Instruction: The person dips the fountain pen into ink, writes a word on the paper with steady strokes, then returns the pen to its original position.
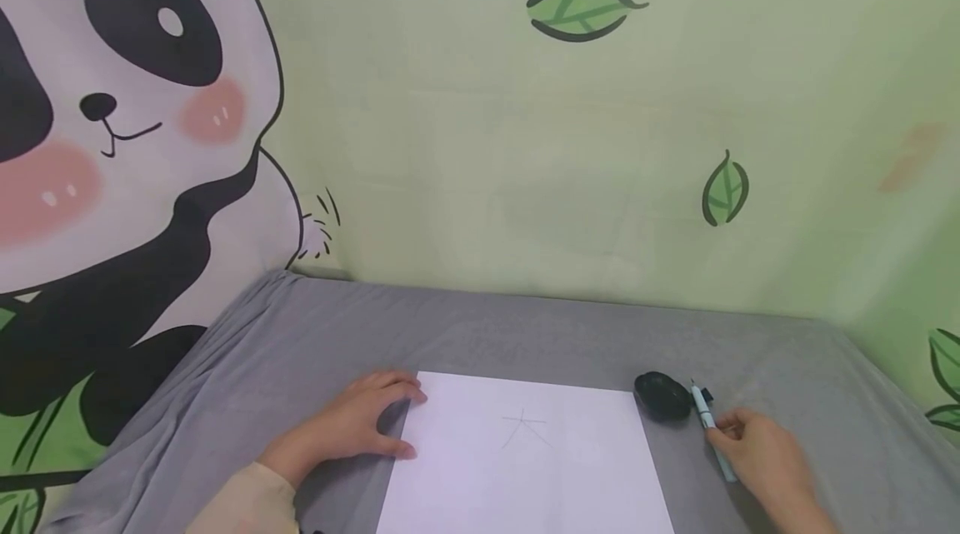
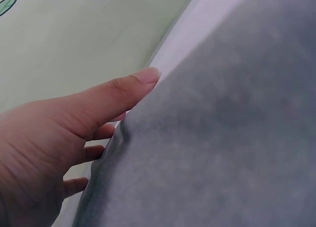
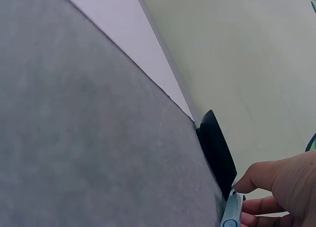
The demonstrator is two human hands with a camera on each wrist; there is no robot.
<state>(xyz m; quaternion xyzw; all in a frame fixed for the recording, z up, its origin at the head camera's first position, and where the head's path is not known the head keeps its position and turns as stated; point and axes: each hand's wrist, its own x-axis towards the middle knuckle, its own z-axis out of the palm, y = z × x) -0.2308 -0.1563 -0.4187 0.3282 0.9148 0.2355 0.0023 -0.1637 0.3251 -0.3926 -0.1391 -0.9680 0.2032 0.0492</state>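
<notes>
We see a table covered in a grey cloth [image 1: 525,334], pushed up against a pale green wall hanging [image 1: 525,167] printed with dark-outlined leaves. A large cartoon panda [image 1: 112,126] fills the left side of that hanging, black patches and pink cheeks showing above the cloth's far left corner.

A white sheet of paper [image 1: 525,467] lies on the near middle of the cloth, with a few faint pencil-thin strokes [image 1: 525,426] crossing near its far half. Just off the paper's far right corner sits a small black rounded object [image 1: 662,395]; we cannot tell what it is.

The left hand [image 1: 360,426] lies on the cloth at the paper's left edge, its fingers stretched out nearly straight and relaxed, fingertips reaching onto the edge of the sheet. In the left wrist view we find the thumb [image 2: 123,96] extended along the cloth beside the white edge, gripping nothing. A light sleeve [image 1: 240,505] covers the forearm.

The right hand [image 1: 765,455] rests on the cloth to the right of the paper, near the black object. Its fingers are curled round a pen [image 1: 711,426] with a light blue barrel, whose dark tip points away towards the far side, just beside the black object. The right wrist view shows the fingers [image 3: 261,175] bent about the barrel, close against the black object's edge.
</notes>
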